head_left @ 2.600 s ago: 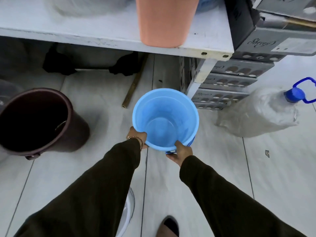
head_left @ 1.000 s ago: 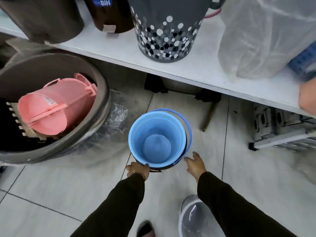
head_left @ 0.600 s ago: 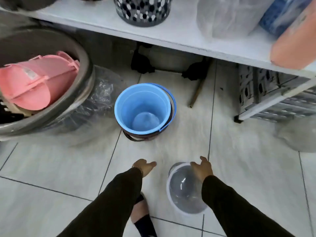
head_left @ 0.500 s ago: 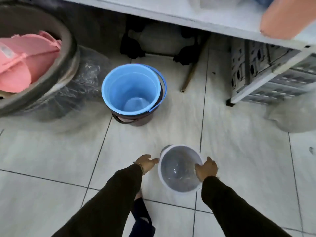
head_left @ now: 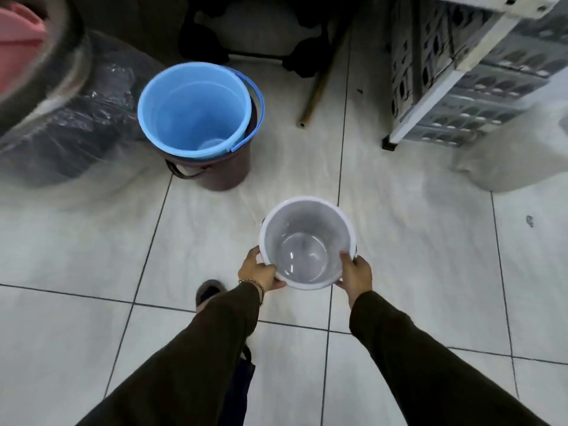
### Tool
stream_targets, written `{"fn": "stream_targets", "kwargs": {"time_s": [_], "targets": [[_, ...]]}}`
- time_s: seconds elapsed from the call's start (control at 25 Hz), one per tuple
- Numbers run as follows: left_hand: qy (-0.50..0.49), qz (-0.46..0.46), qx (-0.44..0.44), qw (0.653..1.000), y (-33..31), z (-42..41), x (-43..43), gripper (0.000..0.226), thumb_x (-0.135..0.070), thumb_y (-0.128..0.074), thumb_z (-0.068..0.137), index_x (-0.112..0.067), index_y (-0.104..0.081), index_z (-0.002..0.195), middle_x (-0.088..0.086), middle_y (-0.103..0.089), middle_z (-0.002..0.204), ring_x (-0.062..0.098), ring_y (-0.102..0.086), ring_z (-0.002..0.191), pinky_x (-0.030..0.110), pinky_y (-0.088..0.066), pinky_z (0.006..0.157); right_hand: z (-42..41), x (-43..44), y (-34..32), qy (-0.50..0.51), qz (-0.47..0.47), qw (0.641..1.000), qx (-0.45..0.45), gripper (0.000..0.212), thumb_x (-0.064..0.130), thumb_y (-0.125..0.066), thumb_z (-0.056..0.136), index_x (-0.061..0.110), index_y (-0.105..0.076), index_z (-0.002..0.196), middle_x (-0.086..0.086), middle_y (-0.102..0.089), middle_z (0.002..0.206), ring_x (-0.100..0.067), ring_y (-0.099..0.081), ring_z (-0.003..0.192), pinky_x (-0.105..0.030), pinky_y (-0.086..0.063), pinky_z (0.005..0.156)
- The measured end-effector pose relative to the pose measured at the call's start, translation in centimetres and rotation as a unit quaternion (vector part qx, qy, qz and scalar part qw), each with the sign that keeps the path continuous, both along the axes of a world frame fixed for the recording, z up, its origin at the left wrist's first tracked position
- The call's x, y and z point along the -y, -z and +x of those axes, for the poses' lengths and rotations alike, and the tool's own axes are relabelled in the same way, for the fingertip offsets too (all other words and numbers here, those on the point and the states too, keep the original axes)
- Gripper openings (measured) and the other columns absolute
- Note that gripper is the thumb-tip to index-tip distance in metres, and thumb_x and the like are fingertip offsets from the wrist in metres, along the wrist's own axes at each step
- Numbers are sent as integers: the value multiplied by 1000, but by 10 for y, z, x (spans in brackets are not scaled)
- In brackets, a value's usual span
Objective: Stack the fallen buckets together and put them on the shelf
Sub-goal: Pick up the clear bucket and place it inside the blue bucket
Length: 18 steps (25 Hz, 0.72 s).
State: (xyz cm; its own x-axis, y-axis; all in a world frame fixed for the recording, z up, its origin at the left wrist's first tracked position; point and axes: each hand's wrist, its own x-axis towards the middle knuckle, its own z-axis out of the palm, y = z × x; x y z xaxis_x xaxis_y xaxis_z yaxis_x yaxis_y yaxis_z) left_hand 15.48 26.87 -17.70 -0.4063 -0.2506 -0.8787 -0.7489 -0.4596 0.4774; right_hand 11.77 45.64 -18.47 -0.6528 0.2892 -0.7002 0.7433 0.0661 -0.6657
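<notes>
Both arms stretched out in front of me, my left hand [head_left: 260, 274] and right hand [head_left: 354, 275] clamped on opposite sides of the white bucket [head_left: 307, 241]'s rim, holding it mouth-up over the tiled floor [head_left: 92, 247], near the blue bucket [head_left: 193, 109] nested in the brown bucket [head_left: 227, 172], no readable writing anywhere.

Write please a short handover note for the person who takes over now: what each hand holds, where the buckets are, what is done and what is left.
Left hand: grip shut on the near-left rim of the white bucket.
Right hand: grip shut on its near-right rim.
The white bucket is upright, mouth up.
Done: blue bucket nested in the brown bucket, upright on the floor ahead, to the left.
Left: put the white bucket into the blue one, then lift the stack onto the shelf.
</notes>
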Motion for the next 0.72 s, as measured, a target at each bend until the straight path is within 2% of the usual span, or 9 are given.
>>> {"fn": "stream_targets", "kwargs": {"time_s": [0.08, 0.2, 0.32, 0.48, 0.56, 0.64, 0.72], "targets": [[28, -12, -39, 999, -48, -14, 2, 59, 11, -49, 85, -22, -48, 135, 16, -69, 97, 37, -68, 83, 34, -62, 48, -23, 3, -48, 11, 29, 998, -59, 28, 29, -57, 97, 7, -64, 113, -10, -68, 100, -35, -66, 103, -45, -55, 92], [27, -38, -124, 991, -118, -44, 15, 57, 4, -53, 89, -23, -46, 139, 20, -69, 112, 33, -69, 79, 31, -61, 50, -62, 22, -131, -1, 24, 985, -168, 33, 29, -55, 100, 11, -59, 127, -6, -66, 111, -24, -65, 101, -33, -51, 89], [-3, -88, -197, 976, -176, -74, 46, 57, 2, -53, 93, -23, -43, 143, 17, -64, 122, 38, -70, 89, 32, -61, 51, -104, 55, -197, -65, 21, 966, -250, 33, 27, -54, 100, 12, -54, 130, -1, -66, 108, -14, -65, 93, -25, -53, 85], [-55, -132, -235, 961, -229, -116, 125, 50, 3, -54, 93, -23, -47, 135, 16, -65, 119, 29, -70, 77, 40, -63, 55, -167, 128, -250, -155, 0, 944, -292, 39, 29, -64, 96, 14, -55, 131, 3, -69, 107, -14, -70, 95, -18, -57, 77], [-84, -155, -226, 958, -229, -137, 169, 47, 1, -57, 89, -26, -50, 127, 14, -63, 120, 30, -69, 87, 47, -63, 61, -194, 172, -255, -187, -13, 939, -288, 43, 29, -69, 92, 18, -55, 131, 5, -69, 106, -18, -72, 92, -29, -61, 77], [-92, -180, -196, 959, -216, -150, 204, 50, -4, -61, 83, -27, -49, 126, 15, -63, 122, 37, -68, 97, 57, -60, 74, -213, 206, -243, -212, -13, 941, -265, 41, 25, -71, 90, 20, -56, 128, 2, -69, 108, -23, -73, 91, -41, -63, 81], [-86, -191, -156, 965, -189, -163, 235, 56, -3, -63, 82, -24, -46, 131, 18, -63, 121, 41, -67, 96, 57, -60, 73, -231, 239, -213, -246, 30, 941, -231, 34, 15, -70, 90, 17, -57, 122, 3, -67, 100, -27, -72, 91, -49, -62, 85]]}}
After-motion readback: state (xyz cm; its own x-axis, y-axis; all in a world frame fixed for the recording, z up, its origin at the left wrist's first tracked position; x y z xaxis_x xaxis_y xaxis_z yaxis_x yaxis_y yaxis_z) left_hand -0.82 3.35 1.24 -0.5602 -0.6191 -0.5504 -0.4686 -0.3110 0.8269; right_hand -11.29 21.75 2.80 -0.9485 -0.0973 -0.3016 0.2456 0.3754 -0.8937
